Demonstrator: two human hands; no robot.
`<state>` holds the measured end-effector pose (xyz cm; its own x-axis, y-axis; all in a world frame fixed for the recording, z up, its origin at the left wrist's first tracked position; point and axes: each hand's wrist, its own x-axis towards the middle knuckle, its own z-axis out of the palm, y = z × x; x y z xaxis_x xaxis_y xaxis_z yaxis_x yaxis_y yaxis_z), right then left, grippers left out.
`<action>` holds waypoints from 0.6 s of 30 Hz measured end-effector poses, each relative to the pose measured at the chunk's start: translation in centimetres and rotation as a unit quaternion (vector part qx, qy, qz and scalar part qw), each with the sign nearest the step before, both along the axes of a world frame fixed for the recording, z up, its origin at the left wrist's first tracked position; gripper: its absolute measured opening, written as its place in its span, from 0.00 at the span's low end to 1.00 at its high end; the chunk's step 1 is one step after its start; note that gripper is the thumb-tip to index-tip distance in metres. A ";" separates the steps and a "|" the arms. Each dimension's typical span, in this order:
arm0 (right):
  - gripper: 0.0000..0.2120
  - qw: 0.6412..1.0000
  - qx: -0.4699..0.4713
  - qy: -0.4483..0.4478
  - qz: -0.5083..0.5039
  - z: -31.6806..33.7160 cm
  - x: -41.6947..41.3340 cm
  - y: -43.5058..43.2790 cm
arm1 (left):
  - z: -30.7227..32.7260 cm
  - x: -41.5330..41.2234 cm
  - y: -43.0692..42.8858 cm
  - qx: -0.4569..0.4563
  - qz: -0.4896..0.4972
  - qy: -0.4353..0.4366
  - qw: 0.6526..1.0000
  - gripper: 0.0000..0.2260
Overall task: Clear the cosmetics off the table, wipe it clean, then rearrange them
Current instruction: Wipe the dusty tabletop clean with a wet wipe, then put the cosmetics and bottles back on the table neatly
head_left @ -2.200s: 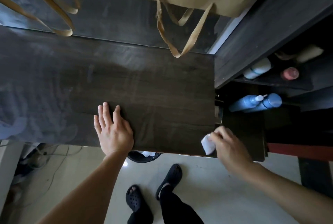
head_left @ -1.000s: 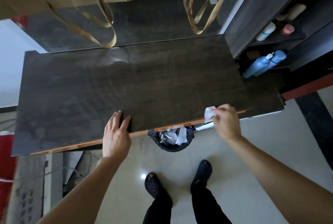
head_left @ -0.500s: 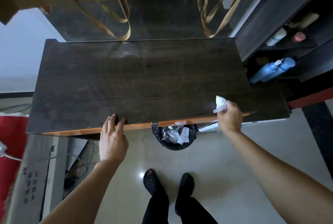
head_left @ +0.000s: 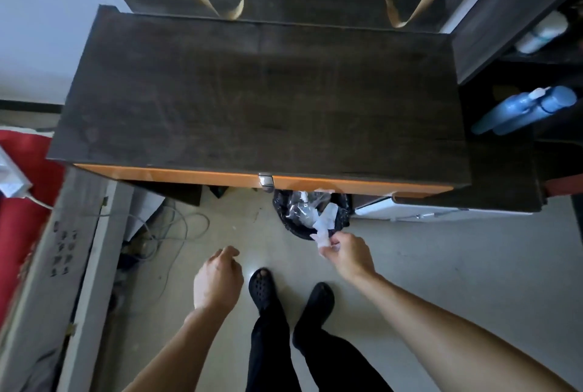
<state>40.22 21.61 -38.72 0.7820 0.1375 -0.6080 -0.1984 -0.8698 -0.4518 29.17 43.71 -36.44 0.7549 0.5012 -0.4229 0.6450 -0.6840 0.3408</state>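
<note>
pinches the crumpled white tissue (head_left: pixel 321 241) between fingertips of the right hand (head_left: pixel 345 254), at the rim of the black-bagged waste bin (head_left: pixel 291 227) under the front edge of the dark wood-grain table (head_left: pixel 252 101), with the left hand (head_left: pixel 217 281) loosely curled on nothing over the floor. seems past clearing and wiping, leaving the tissue to drop and the cosmetics to bring back, likely the two blue plastic bottles (head_left: pixel 523 110) and white bottle (head_left: pixel 542 33) on the dark side shelves (head_left: pixel 492 28) at right. cannot tell how clean the dim top is, nor what else hides deeper in those shelves.

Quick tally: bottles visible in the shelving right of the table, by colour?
Blue bottles: 2
White bottle: 1
Total: 3
</note>
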 end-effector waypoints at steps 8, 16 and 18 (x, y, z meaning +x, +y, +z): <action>0.08 0.992 -0.091 0.053 -0.070 -13.2 4.3 -3.1 | -10.5 0.6 -5.4 -0.089 -0.016 0.066 0.994 0.12; 0.18 0.992 -0.071 0.053 -0.093 -24.9 7.0 -2.6 | -20.5 2.5 -6.3 -0.098 -0.049 0.088 0.990 0.13; 0.19 0.991 -0.074 0.056 -0.092 -25.5 6.8 -3.0 | -21.3 2.5 -6.5 -0.102 -0.056 0.093 0.989 0.13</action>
<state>46.99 18.61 -64.19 0.7113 -0.0982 -0.6960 -0.4012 -0.8697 -0.2874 31.67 37.23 -57.71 0.7000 0.3089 -0.6439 0.6340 -0.6838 0.3612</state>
